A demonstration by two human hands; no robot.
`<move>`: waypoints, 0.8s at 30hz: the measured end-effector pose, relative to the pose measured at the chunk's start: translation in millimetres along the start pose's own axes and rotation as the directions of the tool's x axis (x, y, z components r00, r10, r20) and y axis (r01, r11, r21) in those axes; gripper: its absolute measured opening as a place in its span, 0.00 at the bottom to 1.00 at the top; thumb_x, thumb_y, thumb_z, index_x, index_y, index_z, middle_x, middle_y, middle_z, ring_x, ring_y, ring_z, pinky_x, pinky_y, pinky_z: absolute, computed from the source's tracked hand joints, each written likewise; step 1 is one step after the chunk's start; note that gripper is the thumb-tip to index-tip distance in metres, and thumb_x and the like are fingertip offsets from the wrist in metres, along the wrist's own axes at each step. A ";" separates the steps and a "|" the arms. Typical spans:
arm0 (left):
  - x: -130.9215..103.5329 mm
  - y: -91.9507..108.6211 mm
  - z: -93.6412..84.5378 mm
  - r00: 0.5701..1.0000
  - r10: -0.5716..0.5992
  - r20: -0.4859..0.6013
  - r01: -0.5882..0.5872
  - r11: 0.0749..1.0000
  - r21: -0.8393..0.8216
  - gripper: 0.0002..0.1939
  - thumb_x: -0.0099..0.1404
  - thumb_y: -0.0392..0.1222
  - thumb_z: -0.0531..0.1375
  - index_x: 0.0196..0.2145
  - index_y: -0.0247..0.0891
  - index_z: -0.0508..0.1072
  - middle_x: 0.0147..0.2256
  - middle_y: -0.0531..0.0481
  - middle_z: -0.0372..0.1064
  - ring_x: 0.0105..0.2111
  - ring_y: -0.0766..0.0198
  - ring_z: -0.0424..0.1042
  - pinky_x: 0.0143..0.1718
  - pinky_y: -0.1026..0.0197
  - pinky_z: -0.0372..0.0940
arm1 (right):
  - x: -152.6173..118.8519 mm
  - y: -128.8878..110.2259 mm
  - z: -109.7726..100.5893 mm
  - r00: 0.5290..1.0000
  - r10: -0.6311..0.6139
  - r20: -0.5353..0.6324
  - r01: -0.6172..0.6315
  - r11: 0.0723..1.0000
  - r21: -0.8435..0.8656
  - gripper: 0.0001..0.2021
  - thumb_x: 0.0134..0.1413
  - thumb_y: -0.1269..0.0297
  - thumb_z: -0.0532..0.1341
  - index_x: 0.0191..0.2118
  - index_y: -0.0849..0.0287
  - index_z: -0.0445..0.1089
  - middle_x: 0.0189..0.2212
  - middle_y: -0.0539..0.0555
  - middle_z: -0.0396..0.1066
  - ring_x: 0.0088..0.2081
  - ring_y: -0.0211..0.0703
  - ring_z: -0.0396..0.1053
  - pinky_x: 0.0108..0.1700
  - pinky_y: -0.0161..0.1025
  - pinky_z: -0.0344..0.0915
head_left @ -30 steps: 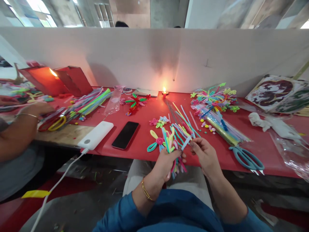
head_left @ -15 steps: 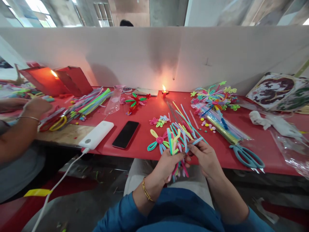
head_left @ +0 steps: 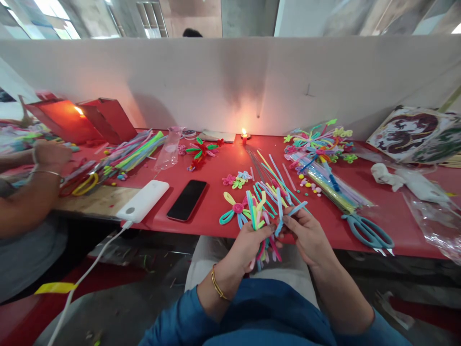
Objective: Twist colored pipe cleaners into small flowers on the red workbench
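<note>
A bundle of bent, many-coloured pipe cleaners (head_left: 257, 211) is gripped in my left hand (head_left: 251, 246), above my lap at the table's front edge. My right hand (head_left: 308, 235), close beside it, pinches a light-blue pipe cleaner (head_left: 280, 211) that is bent and crosses another blue length. The lower ends of the bundle hang below my left fingers. Just beyond my left hand lies a looped flower (head_left: 238, 208) with a pink centre. Small pink, green and pale flowers (head_left: 239, 181) rest behind it, and loose pipe cleaners (head_left: 275, 170) lie to their right.
A lit candle (head_left: 244, 138) burns near the white partition (head_left: 201, 86). A phone (head_left: 187, 200) and white power bank (head_left: 143, 201) lie left. Scissors (head_left: 368, 231) and a flower bunch (head_left: 319, 144) are on the right. Another person's hand (head_left: 52, 156) works at far left.
The light-blue pipe cleaner in my right hand has separated a little from the bundle and stands more clearly apart. The other person's hand at the left has shifted slightly.
</note>
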State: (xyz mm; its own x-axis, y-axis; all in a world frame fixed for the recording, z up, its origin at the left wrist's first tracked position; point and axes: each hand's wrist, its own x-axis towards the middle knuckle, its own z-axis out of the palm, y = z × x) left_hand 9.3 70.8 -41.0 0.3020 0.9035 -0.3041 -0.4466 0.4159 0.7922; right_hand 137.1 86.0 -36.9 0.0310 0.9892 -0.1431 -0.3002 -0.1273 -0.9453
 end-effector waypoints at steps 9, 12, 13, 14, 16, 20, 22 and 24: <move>-4.2 2.4 -1.9 0.986 -0.166 0.036 0.166 0.986 -0.002 0.10 0.49 0.42 0.62 0.29 0.33 0.71 0.20 0.50 0.68 0.18 0.66 0.69 0.15 0.68 0.61 | -2.8 7.0 -2.4 0.990 0.028 0.140 -0.038 0.997 0.063 0.11 0.41 0.63 0.66 0.32 0.55 0.66 0.19 0.45 0.68 0.14 0.33 0.62 0.15 0.33 0.59; -3.9 1.3 -2.9 0.989 -0.146 0.026 0.146 0.989 -0.007 0.10 0.48 0.42 0.63 0.26 0.33 0.70 0.18 0.52 0.67 0.17 0.67 0.68 0.15 0.67 0.61 | -2.8 6.7 -4.5 0.986 0.025 0.162 -0.031 0.999 0.036 0.13 0.40 0.62 0.66 0.35 0.56 0.68 0.22 0.47 0.69 0.18 0.35 0.65 0.20 0.34 0.62; -3.7 0.9 -2.9 0.990 -0.137 0.032 0.138 0.990 -0.001 0.10 0.48 0.42 0.63 0.26 0.33 0.69 0.18 0.52 0.67 0.16 0.67 0.67 0.15 0.67 0.61 | -3.0 5.9 -5.2 0.984 0.030 0.178 -0.035 0.999 0.025 0.14 0.40 0.62 0.66 0.36 0.56 0.68 0.22 0.47 0.70 0.19 0.36 0.65 0.21 0.35 0.63; -3.6 0.7 -2.8 0.990 -0.133 0.041 0.132 0.991 0.009 0.10 0.48 0.42 0.63 0.25 0.33 0.69 0.17 0.52 0.66 0.16 0.68 0.67 0.15 0.68 0.61 | -3.1 4.9 -5.8 0.982 0.031 0.187 -0.034 0.999 0.013 0.14 0.40 0.62 0.66 0.36 0.57 0.69 0.23 0.48 0.70 0.20 0.37 0.65 0.23 0.36 0.64; -3.7 1.0 -2.2 0.991 -0.128 0.050 0.127 0.992 0.024 0.10 0.48 0.42 0.62 0.23 0.33 0.68 0.17 0.52 0.66 0.15 0.69 0.66 0.15 0.68 0.60 | -3.4 2.7 -6.5 0.986 0.006 0.169 -0.005 1.000 -0.009 0.11 0.40 0.61 0.66 0.32 0.58 0.70 0.23 0.48 0.69 0.23 0.37 0.66 0.26 0.36 0.65; -4.5 2.6 0.0 0.989 -0.139 0.039 0.138 0.990 0.032 0.11 0.47 0.43 0.63 0.23 0.33 0.68 0.16 0.53 0.65 0.15 0.69 0.65 0.14 0.69 0.59 | -5.2 -0.1 -2.6 0.992 -0.085 0.097 0.084 0.996 0.009 0.08 0.40 0.60 0.66 0.26 0.58 0.70 0.23 0.49 0.69 0.26 0.37 0.66 0.29 0.36 0.65; -4.5 1.8 0.6 0.989 -0.142 0.047 0.141 0.990 0.019 0.12 0.46 0.44 0.64 0.24 0.33 0.68 0.16 0.54 0.65 0.15 0.69 0.65 0.15 0.68 0.60 | -7.5 -0.9 1.7 0.987 -0.107 0.118 0.100 0.993 0.066 0.08 0.42 0.60 0.65 0.28 0.57 0.70 0.23 0.49 0.68 0.26 0.38 0.66 0.28 0.36 0.65; -4.3 -0.2 0.5 0.988 -0.148 0.051 0.148 0.989 -0.003 0.13 0.47 0.44 0.64 0.26 0.34 0.68 0.17 0.54 0.65 0.15 0.69 0.66 0.17 0.67 0.61 | -9.3 -2.4 5.0 0.986 -0.113 0.120 0.099 0.988 0.115 0.08 0.43 0.60 0.65 0.31 0.56 0.70 0.22 0.48 0.67 0.26 0.38 0.65 0.28 0.36 0.65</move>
State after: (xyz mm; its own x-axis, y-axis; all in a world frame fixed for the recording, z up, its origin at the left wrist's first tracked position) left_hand 8.5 66.8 -39.6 0.4070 0.8258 -0.3905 -0.3992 0.5453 0.7371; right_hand 132.7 77.5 -31.9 -0.0504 0.9987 0.0005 -0.4033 -0.0199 -0.9149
